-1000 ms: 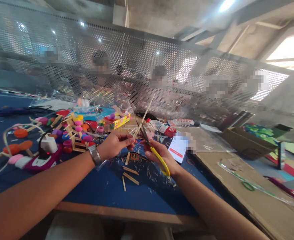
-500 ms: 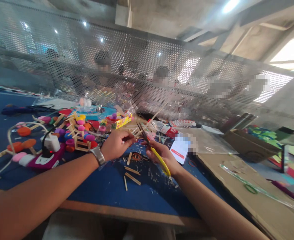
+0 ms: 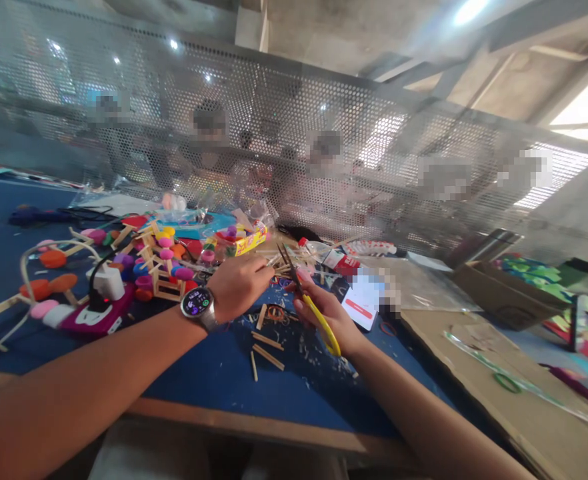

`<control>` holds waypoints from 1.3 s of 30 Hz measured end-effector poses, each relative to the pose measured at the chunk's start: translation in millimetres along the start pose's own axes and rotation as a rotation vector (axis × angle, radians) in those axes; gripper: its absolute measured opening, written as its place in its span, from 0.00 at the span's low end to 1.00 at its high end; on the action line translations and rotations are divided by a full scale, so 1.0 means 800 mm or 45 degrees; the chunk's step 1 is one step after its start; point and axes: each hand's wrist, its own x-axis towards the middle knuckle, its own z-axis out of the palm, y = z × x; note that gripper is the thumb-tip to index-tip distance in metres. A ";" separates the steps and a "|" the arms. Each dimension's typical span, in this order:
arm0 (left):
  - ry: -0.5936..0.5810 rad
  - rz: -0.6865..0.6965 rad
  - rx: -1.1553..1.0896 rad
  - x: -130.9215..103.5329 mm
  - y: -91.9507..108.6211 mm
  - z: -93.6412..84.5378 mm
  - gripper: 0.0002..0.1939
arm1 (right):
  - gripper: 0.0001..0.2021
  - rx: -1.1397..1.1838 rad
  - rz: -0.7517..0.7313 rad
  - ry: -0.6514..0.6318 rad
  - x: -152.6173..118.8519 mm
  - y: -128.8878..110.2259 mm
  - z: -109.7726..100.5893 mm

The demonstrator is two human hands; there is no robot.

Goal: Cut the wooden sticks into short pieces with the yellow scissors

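Note:
My right hand [image 3: 327, 310] grips a pair of scissors [image 3: 319, 321] with yellow handles. Their dark blades point up and away, slightly parted. My left hand [image 3: 241, 283], with a round watch [image 3: 197, 303] at the wrist, is just left of the blades, palm down. Its fingers are pinched together; what is between them is hidden. Pale wooden sticks [image 3: 281, 263] lie behind the fingertips, partly covered. Below the hands, several short cut sticks [image 3: 268, 357] rest on the blue tabletop [image 3: 214, 373] beside small scraps and some rubber bands [image 3: 275, 313].
Colourful pom-poms and a small stick frame [image 3: 167, 287] crowd the left, near a purple power strip [image 3: 99, 313] with a white plug. A phone [image 3: 361, 300] lies right of the scissors. Further right are cardboard [image 3: 439, 373] and an open box [image 3: 509, 293]. A perforated screen [image 3: 274, 127] stands behind.
My left hand has rolled so the watch face shows. The long stick that slanted up beyond the blades no longer stands up there. My right hand keeps the scissors in nearly the same place.

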 end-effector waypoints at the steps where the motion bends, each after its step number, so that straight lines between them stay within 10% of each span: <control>1: -0.012 0.008 0.017 0.001 0.002 -0.002 0.13 | 0.27 0.005 0.013 -0.004 -0.001 0.000 0.001; 17: 0.094 -0.110 -0.008 0.001 0.004 0.003 0.10 | 0.26 0.018 0.053 0.028 -0.004 -0.002 0.012; 29: 0.164 -0.681 -0.826 -0.005 -0.001 0.013 0.16 | 0.24 -0.011 -0.003 0.096 -0.001 0.002 0.005; 39: 0.099 -0.663 -0.993 -0.004 0.001 0.018 0.13 | 0.23 -0.030 0.011 0.077 0.000 0.003 0.002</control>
